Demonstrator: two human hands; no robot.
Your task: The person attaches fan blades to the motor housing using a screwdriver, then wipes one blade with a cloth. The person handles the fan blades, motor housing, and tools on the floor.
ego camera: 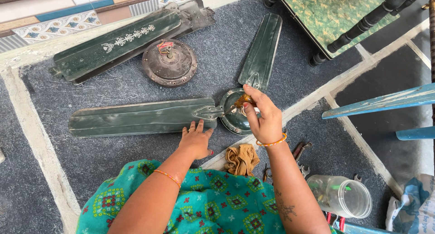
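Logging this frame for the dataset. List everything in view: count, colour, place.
fan hub: 1, dark green, floor centre, two blades attached
attached fan blades: 2, dark green, one pointing left, one up toward the table
loose fan blades: stacked, count unclear, dark green, upper left
motor housing: 1, rusty brown, beside the loose blades
cloth: 1, tan, crumpled below the hub
hand tools: several, metal, floor right of the cloth
plastic jar: 1, clear, lying lower right
table: 1, green top, dark legs, upper right
blue planks: 2, right edge
left hand: flat on the left blade's edge
right hand: over the hub, pinching a small brownish item
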